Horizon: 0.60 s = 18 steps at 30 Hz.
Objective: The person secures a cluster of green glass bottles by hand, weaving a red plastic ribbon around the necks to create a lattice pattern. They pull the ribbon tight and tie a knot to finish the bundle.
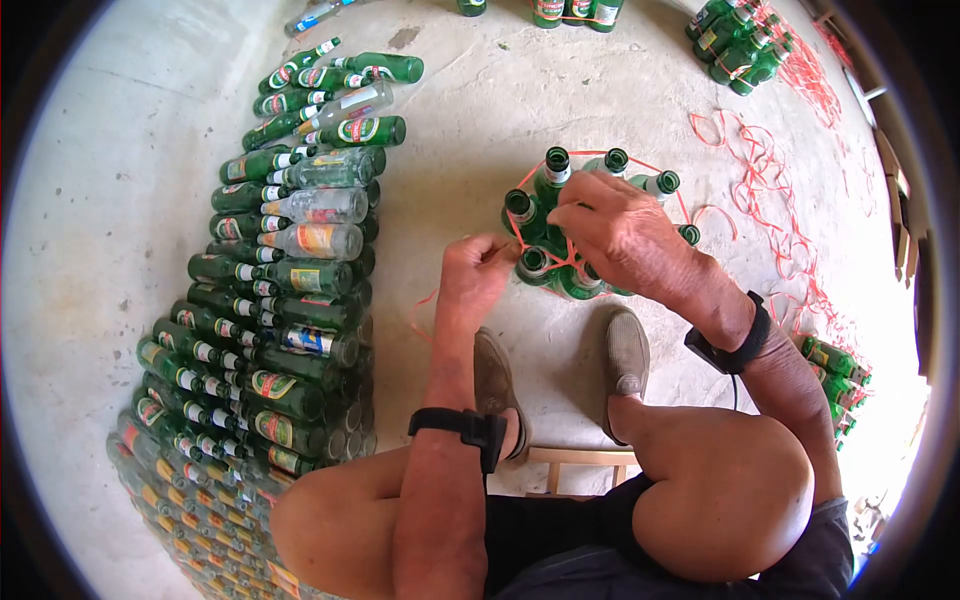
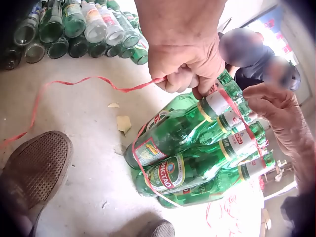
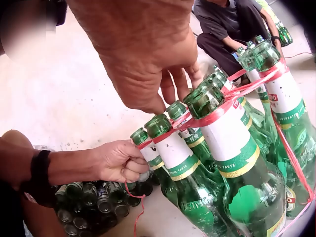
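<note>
Green glass beer bottles (image 1: 548, 185) stand in a bundle on the floor, with red plastic string (image 3: 217, 114) wound round their necks and more string round their bodies. My left hand (image 1: 474, 280) is at the bundle's near left side, its curled fingers pinching the string's loose end (image 2: 129, 90). That end trails away over the floor in the left wrist view. Above the bottle tops is my right hand (image 1: 615, 228), fingers bent loosely downward beside the necks (image 3: 205, 101). Nothing shows in its grip; its fingertips are partly hidden behind the bottles in the right wrist view.
A long stack of lying bottles (image 1: 300, 270) lines the left wall. Tied bundles (image 1: 740, 45) stand at the far right, and loose red string (image 1: 760, 190) lies tangled on the floor. My shoes (image 1: 627, 350) are close to the bundle, before a wooden stool (image 1: 580, 457).
</note>
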Available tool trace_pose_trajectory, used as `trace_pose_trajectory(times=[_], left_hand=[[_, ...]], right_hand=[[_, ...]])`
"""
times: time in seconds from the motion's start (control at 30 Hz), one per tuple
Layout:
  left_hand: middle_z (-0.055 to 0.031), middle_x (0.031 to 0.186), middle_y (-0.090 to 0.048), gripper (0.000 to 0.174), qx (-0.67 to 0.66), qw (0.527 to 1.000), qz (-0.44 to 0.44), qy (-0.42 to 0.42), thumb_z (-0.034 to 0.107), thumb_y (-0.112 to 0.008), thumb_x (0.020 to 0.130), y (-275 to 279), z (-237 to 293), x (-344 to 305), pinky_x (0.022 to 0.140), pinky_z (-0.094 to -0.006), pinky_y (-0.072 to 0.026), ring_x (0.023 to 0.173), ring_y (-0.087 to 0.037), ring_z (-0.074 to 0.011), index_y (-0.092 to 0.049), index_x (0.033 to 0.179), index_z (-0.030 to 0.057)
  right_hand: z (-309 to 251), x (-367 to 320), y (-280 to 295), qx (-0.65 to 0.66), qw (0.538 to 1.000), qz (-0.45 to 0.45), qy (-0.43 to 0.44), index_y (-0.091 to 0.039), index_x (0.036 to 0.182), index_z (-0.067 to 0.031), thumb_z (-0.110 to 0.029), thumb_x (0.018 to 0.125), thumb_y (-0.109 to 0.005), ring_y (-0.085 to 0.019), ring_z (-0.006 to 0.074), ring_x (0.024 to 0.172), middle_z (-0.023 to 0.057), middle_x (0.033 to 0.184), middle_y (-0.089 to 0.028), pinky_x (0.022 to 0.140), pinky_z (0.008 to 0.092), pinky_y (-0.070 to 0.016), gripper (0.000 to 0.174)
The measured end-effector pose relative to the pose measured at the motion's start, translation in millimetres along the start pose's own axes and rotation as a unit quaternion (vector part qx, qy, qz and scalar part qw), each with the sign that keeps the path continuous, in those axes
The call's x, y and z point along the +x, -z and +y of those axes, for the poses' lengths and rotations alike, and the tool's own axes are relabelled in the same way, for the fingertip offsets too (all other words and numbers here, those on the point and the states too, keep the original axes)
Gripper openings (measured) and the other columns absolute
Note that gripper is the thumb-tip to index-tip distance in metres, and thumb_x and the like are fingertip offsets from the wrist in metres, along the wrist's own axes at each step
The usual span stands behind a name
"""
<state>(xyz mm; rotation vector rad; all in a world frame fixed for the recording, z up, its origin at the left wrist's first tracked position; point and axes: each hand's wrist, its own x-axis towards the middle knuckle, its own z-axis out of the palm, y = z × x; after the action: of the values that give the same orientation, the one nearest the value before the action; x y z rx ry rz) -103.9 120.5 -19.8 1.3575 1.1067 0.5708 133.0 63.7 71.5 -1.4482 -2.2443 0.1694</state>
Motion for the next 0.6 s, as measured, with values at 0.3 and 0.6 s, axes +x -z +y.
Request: trace_pose_trajectory(times=[0.3, 0.6], left_hand=[[0.0051, 0.076, -0.067, 0.010, -0.053, 0.999, 0.012, -0.008, 0.008, -0.081, 0.096, -9.4, -12.4, 13.0, 0.061, -0.0248, -0.0422, 0.070, -0.054, -0.0033, -0.080, 0.094, -0.0009], [0.0032, 0.077, -0.071, 0.018, -0.121, 0.991, 0.051, 0.034, 0.015, -0.085, 0.096, -23.5, -14.9, 14.8, 0.060, -0.0251, -0.0450, 0.070, -0.057, -0.0034, -0.081, 0.090, -0.0017]], right_hand=[[-1.3, 15.1, -27.0, 0.044, 0.992, -0.114, -0.040, -0.079, 0.094, -0.0127, -0.008, 0.085, -0.075, -0.071, 0.0314, 0.094, 0.0088, 0.088, -0.072, 0.085, 0.0454, -0.0590, 0.011], [4.0, 24.0, -27.5, 0.129, 0.979, -0.139, -0.077, -0.084, 0.101, -0.0217, -0.009, 0.091, -0.073, -0.073, 0.0336, 0.098, 0.0094, 0.092, -0.076, 0.087, 0.0481, -0.0588, 0.020]])
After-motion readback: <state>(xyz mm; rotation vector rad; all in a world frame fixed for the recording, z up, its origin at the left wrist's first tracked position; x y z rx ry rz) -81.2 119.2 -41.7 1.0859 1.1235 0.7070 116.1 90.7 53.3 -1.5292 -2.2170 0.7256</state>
